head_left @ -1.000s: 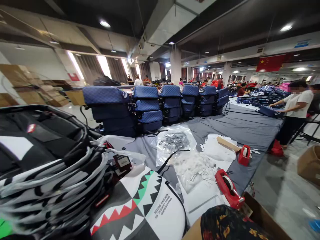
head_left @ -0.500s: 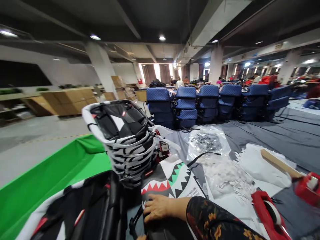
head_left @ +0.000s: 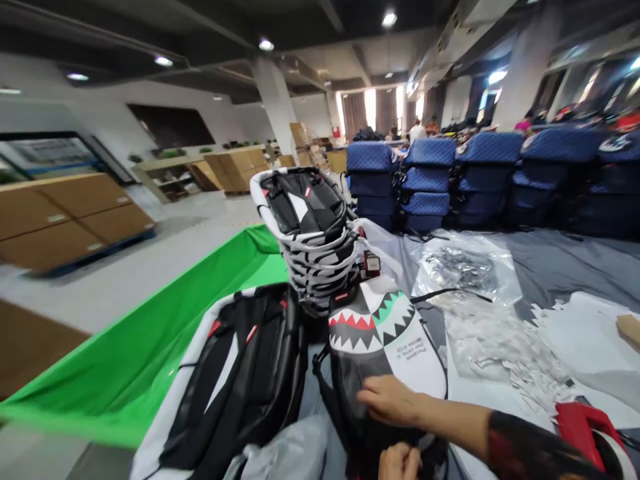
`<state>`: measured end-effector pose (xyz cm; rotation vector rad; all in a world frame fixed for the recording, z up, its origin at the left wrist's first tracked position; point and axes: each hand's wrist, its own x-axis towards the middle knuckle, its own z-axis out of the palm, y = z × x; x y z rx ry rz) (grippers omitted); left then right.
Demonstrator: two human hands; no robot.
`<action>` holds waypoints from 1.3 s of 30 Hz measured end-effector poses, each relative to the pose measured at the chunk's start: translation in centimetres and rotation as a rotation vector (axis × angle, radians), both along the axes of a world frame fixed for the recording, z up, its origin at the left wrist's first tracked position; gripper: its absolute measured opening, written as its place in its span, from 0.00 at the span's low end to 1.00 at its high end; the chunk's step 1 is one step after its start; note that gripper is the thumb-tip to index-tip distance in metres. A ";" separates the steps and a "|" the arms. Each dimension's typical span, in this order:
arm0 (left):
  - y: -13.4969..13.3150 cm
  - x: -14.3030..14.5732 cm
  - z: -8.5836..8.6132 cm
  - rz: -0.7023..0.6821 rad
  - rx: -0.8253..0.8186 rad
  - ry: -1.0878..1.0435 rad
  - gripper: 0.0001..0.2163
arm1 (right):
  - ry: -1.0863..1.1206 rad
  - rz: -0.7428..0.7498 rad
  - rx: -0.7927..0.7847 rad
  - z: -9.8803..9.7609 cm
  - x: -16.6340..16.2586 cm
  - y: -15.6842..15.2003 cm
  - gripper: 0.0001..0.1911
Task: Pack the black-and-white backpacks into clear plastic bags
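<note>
A backpack (head_left: 365,363) lies in front of me, its grey, black and white face printed with shark teeth in red and green. Over its lower half, my right hand (head_left: 387,400) has its fingers curled in against the front; what they pinch, if anything, is hidden. My left hand (head_left: 400,461) is at the bottom edge of the view, fingers bent onto the near end of the same backpack. To the left lies another black backpack (head_left: 235,380) with white edging, straps up. Crumpled grey plastic (head_left: 295,450) sits between the two bags.
Behind stands a stack of backpacks (head_left: 313,227) beside a green sheet-lined bin (head_left: 200,287). Clear plastic bags (head_left: 460,267), white papers (head_left: 590,333) and a red tape dispenser (head_left: 585,427) are on the right. Blue padded bags (head_left: 425,177) line the far side; people work beyond.
My view has turned left and tilted down. My right hand has gone from lying spread on the backpack to curled fingers lower on it. More of my left hand shows.
</note>
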<state>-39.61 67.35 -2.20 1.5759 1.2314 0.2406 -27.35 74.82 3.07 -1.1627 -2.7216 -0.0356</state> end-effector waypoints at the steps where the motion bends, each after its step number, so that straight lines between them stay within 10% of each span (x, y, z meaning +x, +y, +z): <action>1: -0.8 1.1 0.5 0.054 0.006 -0.010 0.17 | 0.031 0.035 -0.025 -0.2 2.3 -2.9 0.07; 5: -2.2 4.3 2.8 0.140 -0.028 -0.101 0.17 | 0.208 0.010 -0.023 -1.6 9.1 -10.2 0.17; 10: -2.4 4.1 4.1 0.231 -0.265 -0.174 0.21 | 0.463 -0.092 0.138 -3.2 8.1 -11.2 0.14; 13: -2.2 4.4 3.6 0.545 -0.654 -0.251 0.31 | 0.556 -0.158 0.130 -3.7 7.6 -12.3 0.15; 17: -2.2 5.5 2.6 0.914 -0.532 -0.327 0.37 | 0.701 -0.252 0.072 -4.1 12.6 -13.5 0.14; 22: -3.2 4.6 2.0 0.825 -0.408 -0.320 0.40 | 0.503 -0.398 -0.057 -3.1 20.7 -5.1 0.15; 26: -3.1 3.6 1.9 0.782 -0.449 -0.302 0.41 | 0.513 -0.581 -0.096 -3.9 21.2 4.5 0.13; 29: -3.3 2.7 2.2 0.653 -0.471 -0.243 0.43 | 0.554 -0.783 -0.107 -5.9 20.1 4.8 0.17; 36: -3.5 3.0 3.5 -0.457 0.143 0.191 0.23 | 0.667 -0.663 -0.249 -9.2 13.7 -13.3 0.13; 39: -2.4 6.4 3.4 -0.605 0.091 0.364 0.20 | 0.730 -0.674 -0.190 -10.7 10.6 -16.1 0.15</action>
